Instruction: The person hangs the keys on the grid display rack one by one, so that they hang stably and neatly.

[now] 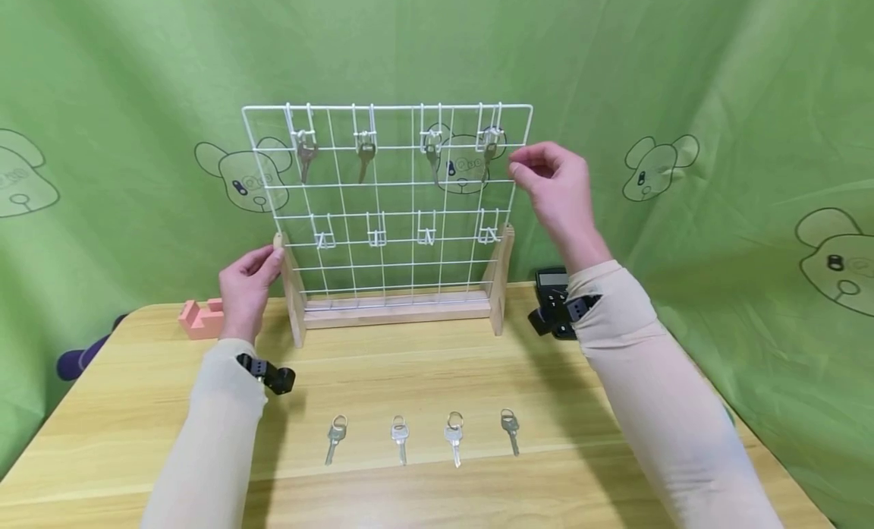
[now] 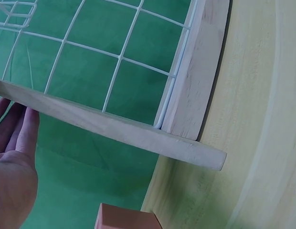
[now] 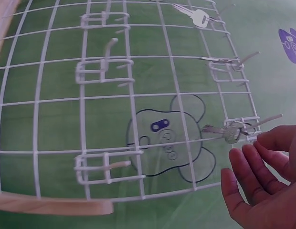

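A white wire grid rack [image 1: 396, 212] stands upright in a wooden frame. My left hand [image 1: 247, 282] holds the frame's left post [image 1: 291, 294] near its top; in the left wrist view its fingers [image 2: 27, 131] reach behind the post. Beside the grid's upper right edge is my right hand [image 1: 560, 187], thumb and forefinger close together, with no key visible between them. Near its fingertips [image 3: 234, 155], a key [image 3: 231, 132] hangs by its ring from the rightmost upper hook. Other keys [image 1: 366, 157] hang along that upper row. The lower hooks [image 1: 377, 237] bear no keys.
Several ringed keys [image 1: 399, 432] lie in a row on the wooden table [image 1: 382, 377] in front of the rack. A pink block-like object [image 1: 199, 322] sits left of it. On the right, a black device [image 1: 551, 280] is partly hidden by my wrist. A green curtain hangs behind.
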### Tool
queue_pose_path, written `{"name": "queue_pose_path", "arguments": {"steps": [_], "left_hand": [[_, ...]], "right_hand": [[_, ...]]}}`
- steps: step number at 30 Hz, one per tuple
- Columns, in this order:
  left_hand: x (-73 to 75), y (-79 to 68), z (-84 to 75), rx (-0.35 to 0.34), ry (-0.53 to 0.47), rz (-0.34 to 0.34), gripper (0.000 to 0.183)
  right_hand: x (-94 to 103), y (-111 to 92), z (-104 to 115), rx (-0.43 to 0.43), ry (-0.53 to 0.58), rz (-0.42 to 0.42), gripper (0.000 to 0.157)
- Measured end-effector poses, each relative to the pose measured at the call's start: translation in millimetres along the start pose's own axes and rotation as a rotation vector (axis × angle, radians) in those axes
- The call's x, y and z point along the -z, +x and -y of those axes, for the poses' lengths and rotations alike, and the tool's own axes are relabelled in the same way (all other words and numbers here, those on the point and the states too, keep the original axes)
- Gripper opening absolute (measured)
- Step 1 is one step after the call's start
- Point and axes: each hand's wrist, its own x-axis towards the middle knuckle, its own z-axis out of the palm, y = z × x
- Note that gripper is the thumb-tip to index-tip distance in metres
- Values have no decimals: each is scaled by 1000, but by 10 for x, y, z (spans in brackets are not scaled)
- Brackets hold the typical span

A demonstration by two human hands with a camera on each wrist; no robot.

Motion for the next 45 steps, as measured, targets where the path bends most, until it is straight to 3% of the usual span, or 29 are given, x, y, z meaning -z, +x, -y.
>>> {"name": "queue_pose_path", "arguments": {"steps": [7,17,26,31,45], "left_hand": [[-9,10,-18,-18,20,6,48],[-46,2,-57,-27,51,-9,46],[-61,1,-94,-17,24,3,46],[-56,2,-79,-35,57,-7,46],[-40,17,-71,-30,57,10,47]], "right_hand": [[-13,-170,-248,44,-147,99,23],[-85,-378,-497,22,-227,222,20],[-222,-571,-596,-17,-156,382,19],[-313,-686,-665,-40,-134,452,18],[-673,-907,-870,22,-135,661,18]]}}
